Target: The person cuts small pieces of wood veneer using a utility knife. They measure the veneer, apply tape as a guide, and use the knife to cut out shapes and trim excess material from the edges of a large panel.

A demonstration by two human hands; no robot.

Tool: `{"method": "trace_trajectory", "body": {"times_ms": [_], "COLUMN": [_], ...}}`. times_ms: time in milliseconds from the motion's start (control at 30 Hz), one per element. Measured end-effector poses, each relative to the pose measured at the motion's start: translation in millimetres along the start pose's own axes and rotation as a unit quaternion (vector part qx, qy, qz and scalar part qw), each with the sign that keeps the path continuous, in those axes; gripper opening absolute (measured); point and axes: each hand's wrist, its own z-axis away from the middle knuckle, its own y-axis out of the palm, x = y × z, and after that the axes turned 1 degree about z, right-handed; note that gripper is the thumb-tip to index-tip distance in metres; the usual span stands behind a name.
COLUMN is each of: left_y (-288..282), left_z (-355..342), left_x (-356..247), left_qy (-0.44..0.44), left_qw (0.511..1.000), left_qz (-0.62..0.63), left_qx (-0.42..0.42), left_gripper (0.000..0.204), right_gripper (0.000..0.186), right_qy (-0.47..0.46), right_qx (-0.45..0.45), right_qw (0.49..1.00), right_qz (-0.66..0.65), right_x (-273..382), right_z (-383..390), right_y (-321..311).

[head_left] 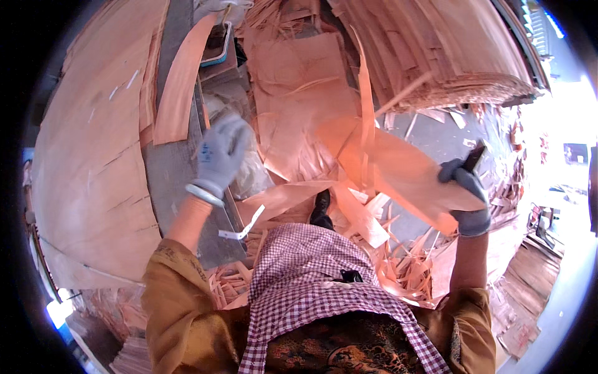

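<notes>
My right hand [472, 198], in a grey glove, is closed on the end of a long orange-brown wood veneer sheet [405, 168]. A dark, flat-ended object [474, 156] sticks up past its fingers; its kind is unclear. The sheet slants away to the left over the scraps. My left hand [219, 156], also gloved and slightly blurred, is raised over the right edge of the grey tabletop [177, 181]. Its thumb stands apart from the fingers, and nothing shows in it. A bent white strip [243, 227] hangs near that wrist.
Wide stacked veneer sheets [93, 162] lie at the left, and a thick veneer pile [448, 56] is at the far right. A narrow veneer strip [184, 81] rests on the tabletop by a blue-rimmed tray [218, 53]. Veneer scraps [405, 271] litter the area around my shoe [321, 209].
</notes>
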Motion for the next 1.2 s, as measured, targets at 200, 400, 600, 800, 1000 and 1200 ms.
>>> {"method": "trace_trajectory", "body": {"times_ms": [200, 400, 600, 800, 1000, 1200], "left_y": [96.0, 209.1, 147.5, -29.6, -187.2, -290.4], "left_z": [104.1, 67.2, -52.4, -88.1, 11.7, 140.5], "left_x": [-76.4, -135.8, -178.9, -181.8, -118.8, -13.1], "left_qy": [-0.454, -0.386, -0.316, -0.226, -0.083, -0.21], "left_qw": [0.693, 0.104, 0.415, 0.605, 0.838, 0.722], "left_qz": [0.514, 0.907, 0.853, 0.732, 0.412, 0.416], "left_qx": [0.221, 0.133, -0.02, -0.215, -0.349, -0.51], "left_gripper": [0.08, 0.029, 0.007, 0.025, 0.011, 0.019], "right_gripper": [0.016, 0.013, 0.011, 0.01, 0.011, 0.01], "right_qy": [-0.175, -0.149, -0.11, -0.062, 0.015, 0.002], "right_qx": [0.04, -0.059, -0.068, -0.043, 0.048, 0.247], "right_qw": [0.983, 0.987, 0.992, 0.997, 0.996, 0.962], "right_qz": [0.039, 0.007, -0.005, -0.03, -0.075, 0.113], "right_x": [20.4, -4.4, -24.3, -27.4, -9.4, -4.0], "right_z": [69.1, 98.5, 82.1, 54.7, 10.0, -63.3], "right_y": [-17.1, -60.0, -84.5, -93.3, -59.6, 136.3]}}
